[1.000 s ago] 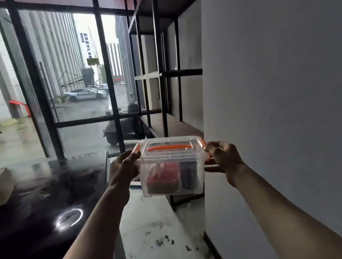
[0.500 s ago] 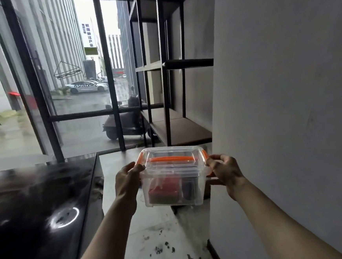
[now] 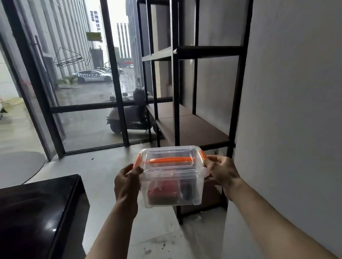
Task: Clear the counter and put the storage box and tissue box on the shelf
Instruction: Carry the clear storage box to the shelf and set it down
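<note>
I hold a clear plastic storage box (image 3: 171, 178) with an orange handle and orange side clips in the air in front of me. Something red and something dark lie inside it. My left hand (image 3: 127, 184) grips its left side and my right hand (image 3: 220, 171) grips its right side. Just beyond the box stands a black metal shelf (image 3: 194, 127) with brown boards; its nearest brown board is bare. The tissue box is not in view.
A glossy black counter (image 3: 36, 221) fills the lower left. A grey wall (image 3: 300, 119) rises close on the right. Tall glass windows (image 3: 84, 85) with black frames are ahead, a scooter outside. Dark specks litter the grey floor (image 3: 155, 253).
I have moved forward with the box; the shelf is nearer and larger in view, and the counter has slid back to the lower left. Both hands keep the same grip.
</note>
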Demonstrator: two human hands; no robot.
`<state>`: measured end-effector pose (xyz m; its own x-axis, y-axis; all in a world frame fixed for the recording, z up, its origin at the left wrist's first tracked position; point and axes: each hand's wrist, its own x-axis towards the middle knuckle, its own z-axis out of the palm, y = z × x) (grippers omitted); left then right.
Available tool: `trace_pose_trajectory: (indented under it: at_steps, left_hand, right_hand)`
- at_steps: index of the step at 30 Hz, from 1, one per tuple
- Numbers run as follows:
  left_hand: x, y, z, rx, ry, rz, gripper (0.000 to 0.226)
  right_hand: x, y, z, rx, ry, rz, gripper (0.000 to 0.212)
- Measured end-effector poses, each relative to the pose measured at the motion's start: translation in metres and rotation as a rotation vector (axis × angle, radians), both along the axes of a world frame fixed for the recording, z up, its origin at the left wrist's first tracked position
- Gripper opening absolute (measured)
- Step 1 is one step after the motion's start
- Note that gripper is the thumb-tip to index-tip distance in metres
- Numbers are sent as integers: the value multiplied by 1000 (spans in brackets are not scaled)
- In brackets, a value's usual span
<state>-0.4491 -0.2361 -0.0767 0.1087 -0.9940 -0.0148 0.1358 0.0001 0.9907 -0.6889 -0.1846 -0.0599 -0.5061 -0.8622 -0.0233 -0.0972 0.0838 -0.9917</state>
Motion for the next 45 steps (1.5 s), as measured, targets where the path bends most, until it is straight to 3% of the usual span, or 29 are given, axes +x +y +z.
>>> trace_pose_trajectory:
  at_steps: [2,6,12,15,19,25,30,37,45]
  left_hand:
    - [-8,-32,-6,3,-5,31,54]
    - [-28,-103,-12,1,-9,74,67]
    - [-64,-210,1,-2,5,154,61]
    - [-75,-256,4,9,6,175,71]
    - [-78,-323,-2,-8,0,174,54]
    - [-67,-446,-35,22,17,187,47]
    - [-47,-579,-57,42,36,179,44]
    - [-27,-764,-51,55,8,141,47]
    - [-57,-949,-59,60,-30,22,45]
  right_hand:
    - [-9,-39,-5,0,-3,22,39]
    - [-33,-124,-11,-12,0,80,31]
    - [-71,-255,-3,9,-40,207,31]
    - [-84,-313,-4,16,-45,237,35]
    - [-91,-392,-14,30,-60,270,42]
    - [-82,-508,-38,47,-64,284,35]
    - [-61,-633,-52,68,-15,223,49]
    - [-44,-814,-49,71,-31,208,45]
    - [-73,-974,-70,91,-98,73,49]
